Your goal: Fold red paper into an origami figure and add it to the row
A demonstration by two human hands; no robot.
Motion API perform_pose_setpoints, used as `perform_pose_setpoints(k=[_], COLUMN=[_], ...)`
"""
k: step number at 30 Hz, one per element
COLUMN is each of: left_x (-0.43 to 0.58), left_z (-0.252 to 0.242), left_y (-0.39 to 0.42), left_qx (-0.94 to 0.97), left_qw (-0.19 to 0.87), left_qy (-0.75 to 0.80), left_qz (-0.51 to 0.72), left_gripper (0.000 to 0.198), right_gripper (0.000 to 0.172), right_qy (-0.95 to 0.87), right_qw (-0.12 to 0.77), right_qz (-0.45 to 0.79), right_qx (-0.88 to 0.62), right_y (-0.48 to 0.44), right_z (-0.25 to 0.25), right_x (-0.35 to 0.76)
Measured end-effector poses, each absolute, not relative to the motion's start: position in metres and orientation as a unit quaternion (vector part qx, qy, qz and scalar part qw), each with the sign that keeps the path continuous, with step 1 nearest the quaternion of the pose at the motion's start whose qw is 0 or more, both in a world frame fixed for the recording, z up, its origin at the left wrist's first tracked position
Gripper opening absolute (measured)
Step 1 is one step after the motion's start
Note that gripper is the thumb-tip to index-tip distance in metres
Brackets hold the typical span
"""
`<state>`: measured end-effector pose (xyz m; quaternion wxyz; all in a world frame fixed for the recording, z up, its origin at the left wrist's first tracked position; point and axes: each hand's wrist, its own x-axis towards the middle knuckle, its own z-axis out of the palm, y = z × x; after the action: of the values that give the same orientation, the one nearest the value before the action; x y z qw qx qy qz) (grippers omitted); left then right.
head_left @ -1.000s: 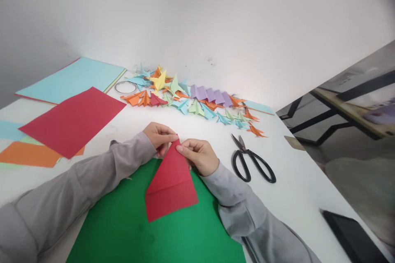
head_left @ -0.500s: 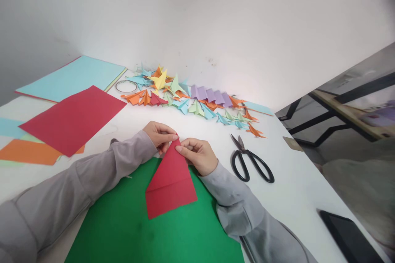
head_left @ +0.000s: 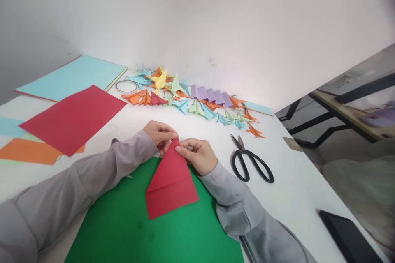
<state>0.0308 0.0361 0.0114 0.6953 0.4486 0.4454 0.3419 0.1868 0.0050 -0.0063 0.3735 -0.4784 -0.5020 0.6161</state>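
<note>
A folded red sheet of paper (head_left: 171,181), narrow at its far end and wide at the near end, is held above a green sheet (head_left: 129,222). My left hand (head_left: 159,135) pinches its narrow tip from the left. On the right edge just below that tip, my right hand (head_left: 199,155) grips the paper with the thumb on top. A crease runs across the paper near its wide end. The fingers beneath the paper are partly hidden.
Black-handled scissors (head_left: 247,158) lie partly open on the right, with a dark tablet-like device (head_left: 348,234) nearer me. Folded paper shapes (head_left: 197,104) line the wall beside a tape roll (head_left: 126,86). Left are a red sheet (head_left: 74,119), orange paper (head_left: 29,151) and blue sheets (head_left: 74,76).
The wide end of the folded red paper has shifted very slightly to the right. Both hands keep their hold almost unmoved.
</note>
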Motion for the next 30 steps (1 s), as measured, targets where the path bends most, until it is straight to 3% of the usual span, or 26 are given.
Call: perform_pose_setpoints(k=[4, 12, 30], left_x=[0.0322, 0.0329, 0.0317], left_z=[0.0126, 0.0124, 0.0070], left_y=[0.0359, 0.0370, 0.0363], left_qx=[0.459, 0.449, 0.506], left_qw=[0.675, 0.668, 0.641], left_qy=[0.462, 0.470, 0.458], left_qz=[0.347, 0.363, 0.352], left_gripper=[0.011, 0.025, 0.013], right_gripper=[0.030, 0.030, 0.037], right_qy=[-0.507, -0.502, -0.487], right_qw=[0.374, 0.370, 0.370], right_qz=[0.617, 0.613, 0.624], right_qx=[-0.472, -0.485, -0.486], right_y=[0.0053, 0.0049, 0.0062], right_z=[-0.0055, -0.0043, -0.0066], right_x=[0.1858, 0.1853, 0.1862])
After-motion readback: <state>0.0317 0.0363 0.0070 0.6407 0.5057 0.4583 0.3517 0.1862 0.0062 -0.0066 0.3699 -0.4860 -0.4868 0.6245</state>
